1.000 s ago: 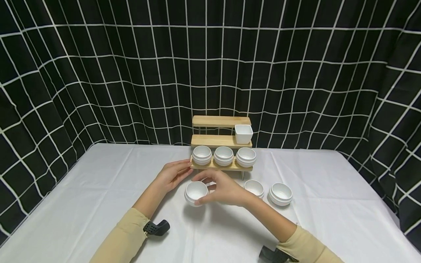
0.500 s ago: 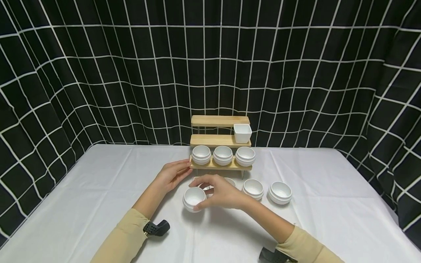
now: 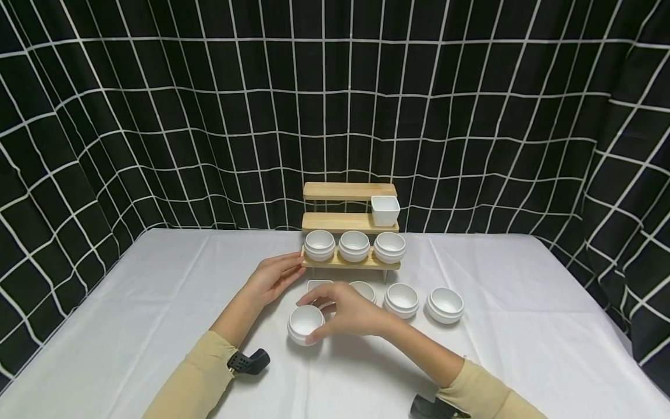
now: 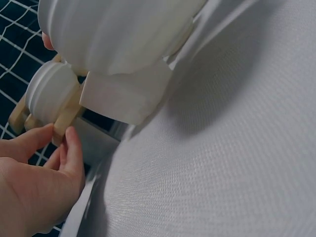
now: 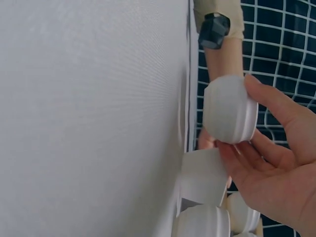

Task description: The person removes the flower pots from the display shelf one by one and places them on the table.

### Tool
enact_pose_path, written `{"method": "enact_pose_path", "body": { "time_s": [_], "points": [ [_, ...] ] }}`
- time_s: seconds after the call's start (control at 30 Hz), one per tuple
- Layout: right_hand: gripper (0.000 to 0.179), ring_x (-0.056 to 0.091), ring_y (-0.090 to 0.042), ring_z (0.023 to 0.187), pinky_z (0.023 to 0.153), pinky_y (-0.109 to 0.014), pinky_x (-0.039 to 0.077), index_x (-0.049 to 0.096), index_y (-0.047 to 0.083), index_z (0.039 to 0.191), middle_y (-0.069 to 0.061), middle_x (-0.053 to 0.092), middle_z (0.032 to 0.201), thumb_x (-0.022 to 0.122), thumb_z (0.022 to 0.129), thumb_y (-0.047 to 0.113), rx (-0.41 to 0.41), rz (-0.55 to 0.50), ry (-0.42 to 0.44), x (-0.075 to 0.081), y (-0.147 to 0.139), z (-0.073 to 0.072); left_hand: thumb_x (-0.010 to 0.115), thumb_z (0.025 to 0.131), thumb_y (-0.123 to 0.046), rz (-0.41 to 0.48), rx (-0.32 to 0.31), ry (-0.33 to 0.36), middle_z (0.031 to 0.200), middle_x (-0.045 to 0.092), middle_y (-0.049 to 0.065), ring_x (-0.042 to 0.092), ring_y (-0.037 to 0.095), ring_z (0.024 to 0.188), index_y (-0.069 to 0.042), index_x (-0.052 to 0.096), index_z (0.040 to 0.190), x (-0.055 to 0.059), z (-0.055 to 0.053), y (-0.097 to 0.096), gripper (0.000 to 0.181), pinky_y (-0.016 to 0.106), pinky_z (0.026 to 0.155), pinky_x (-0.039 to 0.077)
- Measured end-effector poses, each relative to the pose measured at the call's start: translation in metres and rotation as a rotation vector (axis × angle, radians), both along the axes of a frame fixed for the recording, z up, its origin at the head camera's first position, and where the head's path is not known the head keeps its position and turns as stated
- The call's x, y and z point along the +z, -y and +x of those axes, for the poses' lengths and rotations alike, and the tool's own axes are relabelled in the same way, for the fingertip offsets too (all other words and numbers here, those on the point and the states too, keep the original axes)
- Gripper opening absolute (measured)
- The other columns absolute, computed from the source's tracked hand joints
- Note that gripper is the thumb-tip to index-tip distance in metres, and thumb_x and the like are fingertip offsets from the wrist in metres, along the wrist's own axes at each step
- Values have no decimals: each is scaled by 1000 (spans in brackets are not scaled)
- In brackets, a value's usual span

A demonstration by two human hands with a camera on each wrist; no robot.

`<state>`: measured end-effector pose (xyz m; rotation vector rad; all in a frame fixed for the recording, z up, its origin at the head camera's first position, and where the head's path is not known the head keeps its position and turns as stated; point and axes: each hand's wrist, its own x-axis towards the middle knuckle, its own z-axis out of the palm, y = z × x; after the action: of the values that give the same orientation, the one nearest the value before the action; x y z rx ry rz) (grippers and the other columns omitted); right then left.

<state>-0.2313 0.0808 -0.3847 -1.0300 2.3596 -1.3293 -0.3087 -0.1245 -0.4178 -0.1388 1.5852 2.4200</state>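
My right hand (image 3: 348, 308) pinches a small round white bowl (image 3: 305, 323) between thumb and fingers, its opening facing up. In the right wrist view, the ribbed bowl (image 5: 227, 111) is gripped at its sides, above the cloth. My left hand (image 3: 272, 278) is at the left end of a three-tier wooden stand (image 3: 335, 221). The left wrist view has its thumb and fingers (image 4: 74, 148) pinching the end of the lowest wooden board (image 4: 66, 118). Three round white bowls stand on that tier, the left bowl (image 3: 320, 245) nearest this hand.
A square white dish (image 3: 385, 210) sits at the right of the middle tier. In front of the stand, another square dish (image 3: 319, 284) and a round bowl (image 3: 363, 289) are partly hidden by my right hand. Two more bowls, a nearer one (image 3: 401, 299) and a rightmost one (image 3: 445, 305), stand on the white cloth.
My right hand has drawn the bowl toward me and slightly left, uncovering parts of the square dish and round bowl behind it. The left hand stays at the stand.
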Motion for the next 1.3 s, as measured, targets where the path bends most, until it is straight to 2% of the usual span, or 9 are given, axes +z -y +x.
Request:
{"method": "enact_pose_path", "body": {
  "time_s": [0.33,0.7,1.3],
  "points": [
    [55,69,-19,115,102,-24,62,72,-3,125,-12,72,125,94,76,3,-1,38,78,-3,1,2,56,106,6,-1,3,7,105,70,10,72,7,88,17,45,149,-1,-1,0,46,20,98,62],
    [55,69,-17,113,102,-20,60,72,-5,124,-13,73,123,95,75,3,29,54,18,-7,2,2,56,106,5,3,3,7,105,70,10,72,7,88,17,44,149,-1,-1,0,46,20,99,62],
    [57,69,-22,116,101,-19,60,69,-6,128,-16,71,128,93,77,2,26,60,21,-7,3,4,55,106,6,-1,3,18,109,70,11,73,8,88,16,46,149,0,0,-1,44,21,99,62]
  ]
}}
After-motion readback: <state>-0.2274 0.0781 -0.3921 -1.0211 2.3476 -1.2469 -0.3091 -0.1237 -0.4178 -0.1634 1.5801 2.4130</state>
